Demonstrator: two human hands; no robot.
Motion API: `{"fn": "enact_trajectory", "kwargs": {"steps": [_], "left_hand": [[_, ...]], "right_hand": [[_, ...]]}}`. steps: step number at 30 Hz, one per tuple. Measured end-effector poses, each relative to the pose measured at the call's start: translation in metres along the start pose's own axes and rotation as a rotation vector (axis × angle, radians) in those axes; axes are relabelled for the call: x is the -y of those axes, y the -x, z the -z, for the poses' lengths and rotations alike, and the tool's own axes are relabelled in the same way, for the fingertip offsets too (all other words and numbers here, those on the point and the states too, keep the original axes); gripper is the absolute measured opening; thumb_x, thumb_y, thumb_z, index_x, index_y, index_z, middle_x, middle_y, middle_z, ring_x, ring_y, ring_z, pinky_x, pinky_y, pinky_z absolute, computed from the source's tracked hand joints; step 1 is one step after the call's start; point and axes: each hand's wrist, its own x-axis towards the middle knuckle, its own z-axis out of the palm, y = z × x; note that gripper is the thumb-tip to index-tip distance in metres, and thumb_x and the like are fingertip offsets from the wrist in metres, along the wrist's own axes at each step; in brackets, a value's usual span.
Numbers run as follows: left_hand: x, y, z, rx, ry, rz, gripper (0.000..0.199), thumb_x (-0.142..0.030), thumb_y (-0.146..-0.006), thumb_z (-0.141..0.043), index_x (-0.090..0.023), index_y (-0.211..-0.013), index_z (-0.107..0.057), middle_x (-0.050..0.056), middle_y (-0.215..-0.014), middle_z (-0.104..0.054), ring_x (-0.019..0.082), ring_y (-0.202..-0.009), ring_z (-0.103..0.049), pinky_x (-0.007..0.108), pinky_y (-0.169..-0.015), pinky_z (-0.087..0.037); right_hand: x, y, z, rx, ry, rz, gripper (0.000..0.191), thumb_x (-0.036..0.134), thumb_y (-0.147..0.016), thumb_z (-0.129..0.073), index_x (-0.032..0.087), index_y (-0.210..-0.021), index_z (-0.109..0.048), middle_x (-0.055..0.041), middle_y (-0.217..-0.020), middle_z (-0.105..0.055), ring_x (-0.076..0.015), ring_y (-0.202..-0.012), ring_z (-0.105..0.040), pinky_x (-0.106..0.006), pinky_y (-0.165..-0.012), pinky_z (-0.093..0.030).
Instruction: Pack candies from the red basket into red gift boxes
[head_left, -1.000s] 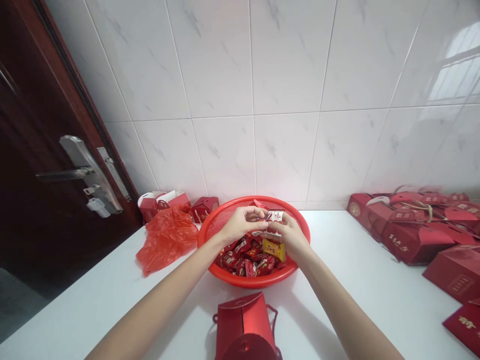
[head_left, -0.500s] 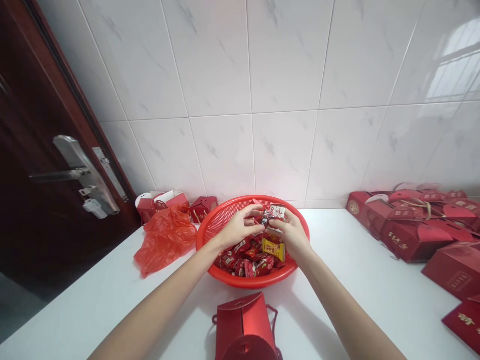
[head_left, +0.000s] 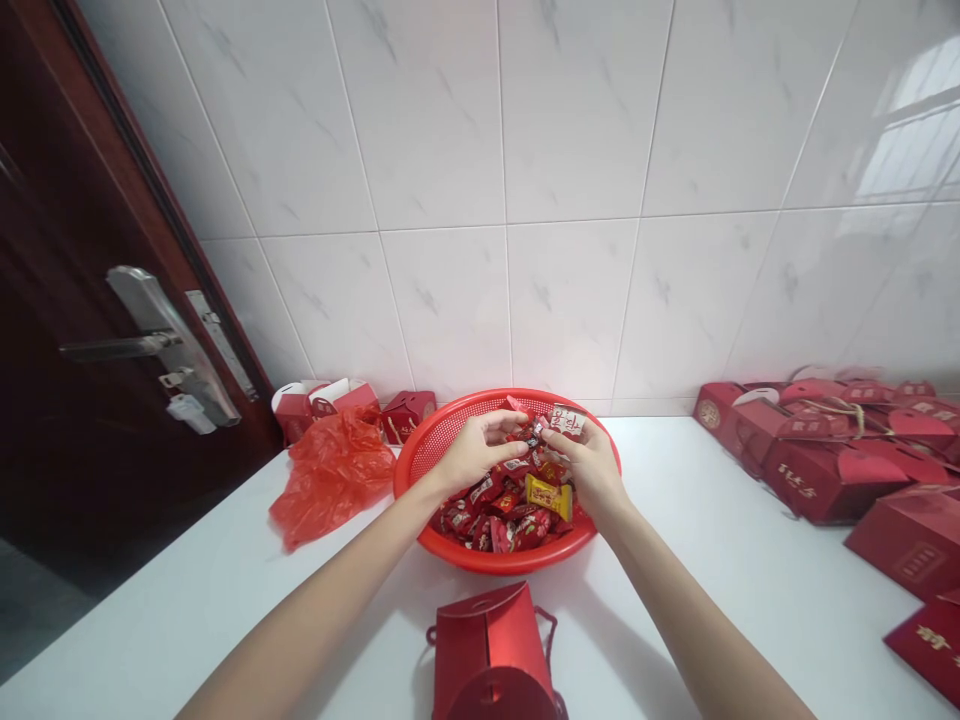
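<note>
A red plastic basket [head_left: 517, 566] with perforated sides holds a heap of wrapped candies [head_left: 529, 528], mostly red. One yellow-wrapped candy [head_left: 550, 496] lies on top, near my right hand. My right hand [head_left: 592, 462] is closed on a white packet with red lettering [head_left: 568, 421], and a small pinkish wrapped candy [head_left: 540, 427] shows at its thumb tip. My left hand [head_left: 480, 450] reaches over the left part of the heap. Its thumb and curved fingers are apart, with no held candy plainly visible between them.
A red gift box [head_left: 487, 640] with a cord handle stands in front of the basket. Crumpled red plastic bag [head_left: 330, 480] and small red boxes [head_left: 409, 415] are at left, by the door handle [head_left: 120, 346]. Several red gift boxes [head_left: 832, 480] crowd the right side along the tiled wall.
My hands have drawn slightly apart. The white packet has shifted right with my right hand, and the left fingers no longer meet the candy held there.
</note>
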Motion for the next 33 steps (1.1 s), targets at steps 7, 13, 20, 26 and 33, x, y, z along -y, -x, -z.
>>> {"fn": "enact_trajectory", "kwargs": {"steps": [7,13,20,26,33], "left_hand": [[-0.0032,0.0021,0.0005,0.023,-0.023,0.039,0.051,-0.033,-0.066,-0.086,-0.015,-0.111,-0.072,0.011,-0.117,-0.074,0.027,-0.107,-0.068,0.043,-0.097,-0.053],[-0.0061,0.0025,-0.0019,0.121,-0.046,0.058,0.04,-0.044,-0.072,-0.082,-0.014,-0.097,-0.077,0.01,-0.103,-0.078,0.027,-0.1,-0.07,0.041,-0.095,-0.053],[-0.0094,0.0024,-0.0021,0.092,-0.052,-0.016,0.042,-0.049,-0.074,-0.079,-0.013,-0.095,-0.077,0.01,-0.1,-0.077,0.027,-0.096,-0.07,0.039,-0.091,-0.054],[-0.0042,-0.0008,0.0,-0.03,0.053,0.024,0.049,-0.046,-0.066,-0.086,-0.014,-0.099,-0.07,0.008,-0.099,-0.076,0.023,-0.094,-0.07,0.038,-0.09,-0.055],[-0.0037,-0.0032,0.0062,0.023,0.043,0.047,0.043,-0.043,-0.063,-0.087,-0.015,-0.092,-0.071,0.006,-0.096,-0.075,0.02,-0.091,-0.07,0.035,-0.089,-0.054]], "right_hand": [[0.006,0.0034,-0.0034,-0.112,0.056,0.014,0.031,0.021,-0.054,-0.08,0.018,-0.082,-0.068,-0.0028,-0.076,-0.075,-0.0199,-0.066,-0.066,-0.031,-0.06,-0.053],[0.0041,0.0027,-0.0029,-0.081,0.063,0.044,0.032,0.02,-0.055,-0.08,0.017,-0.085,-0.069,-0.0028,-0.079,-0.075,-0.02,-0.069,-0.068,-0.031,-0.063,-0.053],[0.0016,0.0013,0.0,0.033,0.03,-0.013,0.034,0.028,-0.059,-0.084,0.016,-0.087,-0.07,-0.0047,-0.086,-0.076,-0.0185,-0.075,-0.069,-0.029,-0.065,-0.056],[0.0008,0.0006,-0.0001,0.146,-0.008,-0.126,0.031,0.035,-0.063,-0.087,0.018,-0.086,-0.074,-0.0045,-0.089,-0.075,-0.0195,-0.082,-0.071,-0.031,-0.072,-0.061],[0.0012,0.0002,0.0003,0.108,-0.025,-0.139,0.035,0.036,-0.058,-0.089,0.017,-0.083,-0.073,-0.0041,-0.085,-0.075,-0.0172,-0.076,-0.069,-0.029,-0.068,-0.061]]}}
